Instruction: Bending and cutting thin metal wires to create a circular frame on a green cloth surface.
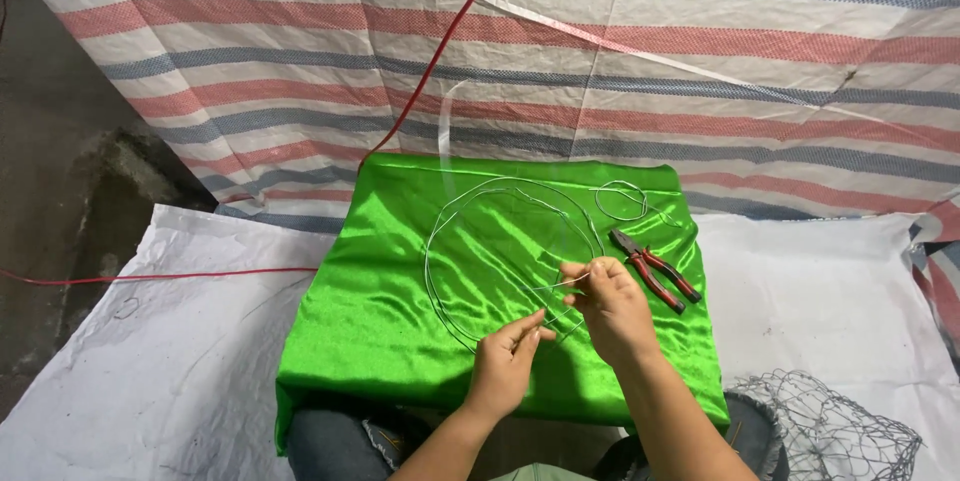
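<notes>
Thin silvery wire bent into a large double ring (470,216) lies on a bright green satin cloth (380,281) spread over a low stand, with its near edge lifted into both hands. At the far left, bare grey concrete floor (50,161) shows beside a white woven plastic sheet (160,361), and a thin red cord (150,276) runs across both toward the cloth; a second length of it climbs up over the striped red, blue and white tarpaulin (700,61) hanging behind. Near the cloth's front edge the left hand (503,359) has thumb and forefinger pinched together on a wire strand, the other fingers curled in. Just to its right and slightly higher, the right hand (610,303) pinches the wire between thumb and fingertips, its fingers closed on it. Beyond that hand lie red-and-black handled pliers (655,271), jaws pointing away, and behind them a small coil of wire (620,201). At the far right, low on the white sheet, sits a grey dome of wire mesh (830,431).
</notes>
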